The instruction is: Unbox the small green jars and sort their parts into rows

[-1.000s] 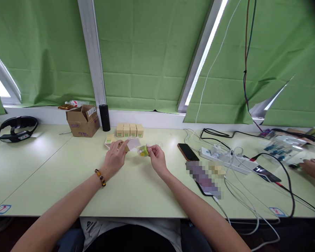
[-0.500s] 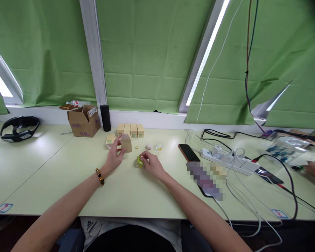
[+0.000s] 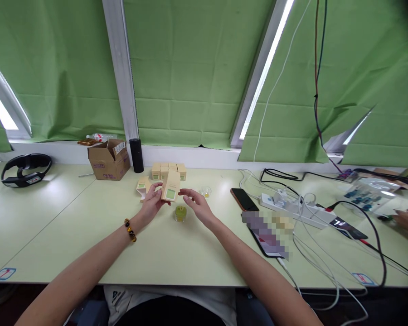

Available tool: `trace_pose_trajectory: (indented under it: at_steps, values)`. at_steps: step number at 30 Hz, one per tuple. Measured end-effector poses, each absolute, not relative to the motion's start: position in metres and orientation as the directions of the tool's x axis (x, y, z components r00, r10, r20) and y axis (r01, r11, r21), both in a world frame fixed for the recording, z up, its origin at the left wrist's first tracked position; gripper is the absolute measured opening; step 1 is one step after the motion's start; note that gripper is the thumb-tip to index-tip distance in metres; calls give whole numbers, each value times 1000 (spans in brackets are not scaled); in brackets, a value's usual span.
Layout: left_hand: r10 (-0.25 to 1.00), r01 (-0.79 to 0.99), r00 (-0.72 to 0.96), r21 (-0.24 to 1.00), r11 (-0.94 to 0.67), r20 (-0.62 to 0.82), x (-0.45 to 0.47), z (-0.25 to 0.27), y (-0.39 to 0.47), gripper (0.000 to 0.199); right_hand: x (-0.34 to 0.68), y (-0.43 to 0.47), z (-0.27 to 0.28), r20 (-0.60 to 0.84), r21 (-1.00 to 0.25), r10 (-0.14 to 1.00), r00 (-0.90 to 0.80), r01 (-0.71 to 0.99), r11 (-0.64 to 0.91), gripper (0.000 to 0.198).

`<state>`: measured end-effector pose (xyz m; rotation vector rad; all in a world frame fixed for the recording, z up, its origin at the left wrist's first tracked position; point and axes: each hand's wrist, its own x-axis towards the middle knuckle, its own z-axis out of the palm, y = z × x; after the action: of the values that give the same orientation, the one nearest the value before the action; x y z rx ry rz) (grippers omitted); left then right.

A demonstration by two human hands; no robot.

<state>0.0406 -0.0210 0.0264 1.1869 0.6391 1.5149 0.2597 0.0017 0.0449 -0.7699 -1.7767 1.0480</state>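
A small tan box [image 3: 170, 186] with a green square is gripped upright in the left hand [image 3: 152, 201], raised above the desk [image 3: 71, 226]. The right hand [image 3: 197, 202] is held released, fingers spread, just right of the box, touching nothing. A green jar [image 3: 180, 213] is set on the desk between and just below both hands.

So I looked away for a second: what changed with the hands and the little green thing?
The right hand let go of the green jar, now standing on the table, and lifted open. The left hand turned the small box green label forward. The row of boxes stayed put.
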Motion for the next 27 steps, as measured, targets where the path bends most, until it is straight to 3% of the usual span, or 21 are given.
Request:
trace_pose_trajectory:
  at_steps: [5,9,13,19,27]
  values:
    - [938,-446,87,855,-265,337,54,36,-17,45,253,10,55,301,-952,798,-522,-119,282,45]
    - [944,-413,70,871,-267,323,63,39,-10,47,245,17,53,268,-958,856,-443,-219,187,44]
    - [923,-287,-5,883,-371,386,67,40,-15,52,244,19,51,260,-934,897,-357,-330,139,44]
    - [853,-5,61,855,-518,518,72,33,-33,57,245,14,42,258,-925,917,-304,-351,144,45]
    - [824,81,72,820,-566,561,74,24,-35,56,240,11,30,298,-931,911,-284,-296,213,46]
